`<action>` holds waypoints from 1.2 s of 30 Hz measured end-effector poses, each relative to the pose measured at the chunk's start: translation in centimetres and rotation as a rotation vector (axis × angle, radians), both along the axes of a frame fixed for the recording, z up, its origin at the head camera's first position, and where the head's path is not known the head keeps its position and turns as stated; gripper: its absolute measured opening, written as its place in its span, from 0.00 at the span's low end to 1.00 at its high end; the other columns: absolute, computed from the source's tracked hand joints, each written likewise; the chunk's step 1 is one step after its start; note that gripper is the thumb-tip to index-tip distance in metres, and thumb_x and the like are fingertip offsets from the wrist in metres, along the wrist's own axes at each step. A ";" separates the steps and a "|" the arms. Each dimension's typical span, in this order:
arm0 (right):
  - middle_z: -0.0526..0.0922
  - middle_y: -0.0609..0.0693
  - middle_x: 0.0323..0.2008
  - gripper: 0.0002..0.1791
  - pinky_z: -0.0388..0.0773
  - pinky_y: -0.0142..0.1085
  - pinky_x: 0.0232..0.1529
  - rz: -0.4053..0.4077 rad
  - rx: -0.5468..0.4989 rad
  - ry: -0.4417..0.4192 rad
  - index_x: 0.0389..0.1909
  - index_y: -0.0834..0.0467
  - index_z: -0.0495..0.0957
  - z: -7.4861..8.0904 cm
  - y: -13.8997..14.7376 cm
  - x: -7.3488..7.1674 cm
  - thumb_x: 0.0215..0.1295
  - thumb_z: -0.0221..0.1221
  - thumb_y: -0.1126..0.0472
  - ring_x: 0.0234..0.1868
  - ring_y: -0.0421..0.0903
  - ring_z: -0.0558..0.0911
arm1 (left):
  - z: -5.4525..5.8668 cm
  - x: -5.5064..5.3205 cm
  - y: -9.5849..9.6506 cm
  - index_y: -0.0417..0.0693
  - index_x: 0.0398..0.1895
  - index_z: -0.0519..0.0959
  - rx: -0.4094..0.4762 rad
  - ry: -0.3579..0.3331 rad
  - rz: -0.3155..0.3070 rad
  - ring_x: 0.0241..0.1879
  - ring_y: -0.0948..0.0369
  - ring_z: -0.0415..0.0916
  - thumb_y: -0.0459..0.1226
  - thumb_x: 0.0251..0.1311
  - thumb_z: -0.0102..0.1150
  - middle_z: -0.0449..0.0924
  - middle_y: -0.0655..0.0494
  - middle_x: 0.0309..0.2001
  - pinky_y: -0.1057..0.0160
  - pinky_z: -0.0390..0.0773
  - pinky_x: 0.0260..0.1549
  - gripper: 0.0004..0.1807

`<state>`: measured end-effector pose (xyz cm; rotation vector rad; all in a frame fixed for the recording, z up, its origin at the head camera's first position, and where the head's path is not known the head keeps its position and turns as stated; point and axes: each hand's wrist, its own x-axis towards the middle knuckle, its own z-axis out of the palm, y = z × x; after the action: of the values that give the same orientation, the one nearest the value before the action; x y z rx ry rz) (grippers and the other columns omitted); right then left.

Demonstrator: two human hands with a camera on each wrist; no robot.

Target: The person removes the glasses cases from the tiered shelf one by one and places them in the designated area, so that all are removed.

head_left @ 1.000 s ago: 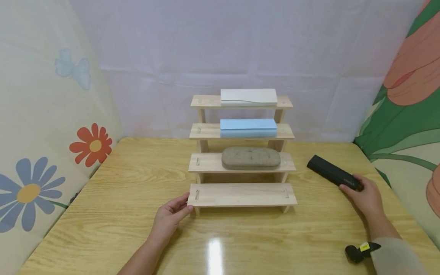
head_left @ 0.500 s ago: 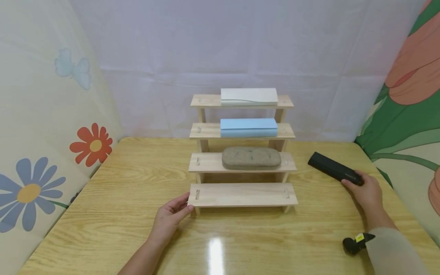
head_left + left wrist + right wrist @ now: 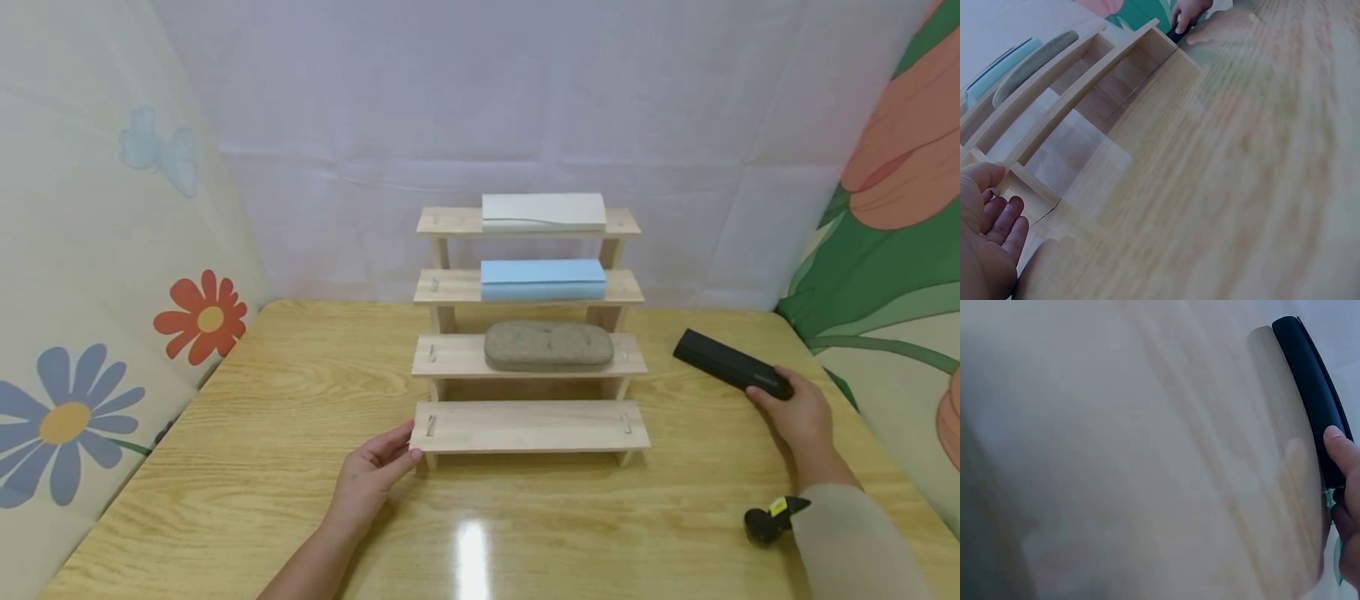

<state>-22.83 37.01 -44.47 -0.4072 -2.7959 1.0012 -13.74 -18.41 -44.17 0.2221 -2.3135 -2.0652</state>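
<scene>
At the left end of the lowest board of a four-tier-like wooden display stand [image 3: 528, 427], my left hand [image 3: 369, 477] grips the corner, thumb at the front edge. The left wrist view shows that thumb [image 3: 985, 175] against the board and the other fingers curled below it. To the right of the stand, my right hand [image 3: 801, 417] holds the near end of a long black glasses case [image 3: 723, 363], which slants across the table. Its thumb lies on top of the case [image 3: 1310, 381] in the right wrist view; the other fingers are partly hidden.
Centred on the upper boards are a white glasses case [image 3: 543, 212], a light blue one [image 3: 543, 280] and a grey-brown fabric one [image 3: 548, 345]. The bottom board is bare. Beneath spreads a glossy wood-grain table [image 3: 315, 367], with a white cloth [image 3: 360, 108] behind it.
My right hand and the black glasses case have shifted slightly away from me, up in the head view. My left hand stays on the stand's corner.
</scene>
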 end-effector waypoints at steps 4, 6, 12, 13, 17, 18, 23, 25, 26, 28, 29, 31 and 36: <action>0.55 0.77 0.69 0.42 0.55 0.65 0.68 0.003 0.006 -0.004 0.72 0.70 0.52 0.1 0.1 -0.3 0.72 0.53 0.44 0.68 0.76 0.56 | 0.0 0.0 0.0 0.34 0.60 0.74 -0.004 -0.003 0.001 0.44 0.70 0.80 0.29 0.58 0.65 0.76 0.39 0.61 0.75 0.80 0.44 0.25; 0.55 0.77 0.69 0.42 0.55 0.66 0.68 0.008 0.011 -0.005 0.73 0.70 0.52 0.2 0.0 -0.5 0.72 0.52 0.44 0.68 0.76 0.56 | 0.1 0.0 0.0 0.34 0.61 0.74 -0.006 -0.005 0.002 0.44 0.70 0.80 0.29 0.58 0.65 0.76 0.39 0.61 0.75 0.80 0.44 0.25; 0.54 0.78 0.69 0.43 0.55 0.66 0.67 0.029 0.030 -0.007 0.73 0.70 0.51 0.4 0.2 -0.8 0.72 0.51 0.42 0.67 0.77 0.56 | 0.0 0.1 0.0 0.34 0.61 0.74 -0.005 -0.001 0.004 0.44 0.70 0.80 0.29 0.59 0.64 0.76 0.39 0.61 0.75 0.80 0.44 0.25; 0.54 0.78 0.69 0.43 0.55 0.66 0.67 0.034 0.036 -0.006 0.73 0.70 0.51 0.4 0.2 -0.9 0.72 0.50 0.42 0.67 0.77 0.56 | -0.1 0.1 0.0 0.34 0.61 0.74 -0.003 0.000 0.003 0.44 0.69 0.80 0.29 0.59 0.64 0.76 0.39 0.61 0.75 0.80 0.44 0.25; 0.54 0.78 0.69 0.43 0.55 0.66 0.67 0.040 0.044 -0.007 0.73 0.70 0.51 0.3 0.3 -1.0 0.73 0.50 0.42 0.67 0.77 0.56 | -0.1 0.0 0.0 0.33 0.60 0.74 0.000 0.002 0.004 0.44 0.69 0.80 0.28 0.58 0.64 0.76 0.38 0.61 0.75 0.80 0.44 0.25; 0.54 0.78 0.69 0.43 0.55 0.66 0.68 0.038 0.042 -0.008 0.73 0.70 0.51 0.3 0.3 -1.0 0.73 0.50 0.42 0.67 0.77 0.55 | -0.1 0.0 0.0 0.33 0.60 0.74 0.000 0.002 0.004 0.44 0.69 0.80 0.28 0.58 0.64 0.76 0.38 0.61 0.75 0.80 0.44 0.25; 0.54 0.78 0.69 0.44 0.55 0.66 0.68 0.023 0.024 -0.005 0.73 0.71 0.51 0.4 0.2 -0.8 0.71 0.51 0.42 0.68 0.76 0.55 | -0.1 -0.1 0.0 0.34 0.60 0.74 -0.005 -0.003 0.009 0.44 0.70 0.80 0.29 0.58 0.65 0.76 0.38 0.61 0.75 0.80 0.44 0.25; 0.54 0.79 0.69 0.45 0.57 0.66 0.66 0.022 0.015 -0.001 0.73 0.71 0.50 0.5 0.2 -0.6 0.71 0.51 0.41 0.67 0.76 0.57 | -0.1 -0.1 0.0 0.34 0.60 0.74 -0.003 -0.003 0.010 0.43 0.71 0.80 0.29 0.59 0.64 0.76 0.39 0.61 0.75 0.80 0.44 0.25; 0.54 0.79 0.69 0.46 0.57 0.67 0.66 0.017 0.001 -0.001 0.73 0.71 0.50 0.6 0.1 -0.5 0.71 0.51 0.41 0.67 0.76 0.57 | -0.1 -0.1 0.0 0.34 0.61 0.74 -0.001 -0.004 0.009 0.43 0.71 0.80 0.29 0.59 0.64 0.76 0.39 0.61 0.75 0.80 0.44 0.25; 0.54 0.79 0.69 0.46 0.59 0.67 0.64 0.005 -0.022 0.002 0.73 0.70 0.49 0.7 0.1 -0.3 0.71 0.51 0.41 0.66 0.76 0.58 | -0.1 -0.1 0.0 0.34 0.61 0.74 0.001 -0.004 0.007 0.43 0.71 0.80 0.29 0.59 0.64 0.75 0.39 0.61 0.75 0.80 0.44 0.25; 0.53 0.78 0.69 0.46 0.60 0.67 0.64 -0.002 -0.036 0.003 0.74 0.70 0.49 0.7 0.1 -0.2 0.71 0.51 0.41 0.66 0.76 0.58 | -0.1 -0.1 0.0 0.34 0.61 0.74 0.002 -0.003 0.005 0.44 0.71 0.80 0.29 0.59 0.64 0.75 0.39 0.61 0.75 0.80 0.44 0.25; 0.52 0.78 0.70 0.45 0.61 0.67 0.63 -0.024 -0.067 0.008 0.74 0.69 0.49 0.9 -0.1 0.1 0.71 0.51 0.41 0.67 0.76 0.58 | -0.1 -0.1 -0.1 0.34 0.61 0.74 0.001 -0.003 0.001 0.44 0.71 0.80 0.29 0.59 0.64 0.75 0.39 0.62 0.75 0.80 0.44 0.25; 0.50 0.76 0.72 0.45 0.61 0.67 0.64 -0.043 -0.128 0.043 0.74 0.67 0.50 1.4 -0.7 0.6 0.70 0.52 0.42 0.68 0.75 0.57 | 0.0 0.0 0.0 0.34 0.61 0.74 -0.007 -0.006 -0.006 0.44 0.71 0.79 0.30 0.60 0.64 0.75 0.39 0.62 0.75 0.80 0.44 0.25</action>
<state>-22.26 36.32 -43.05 -0.4533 -2.6821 1.1696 -13.72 -18.45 -44.16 0.2220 -2.3268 -2.0616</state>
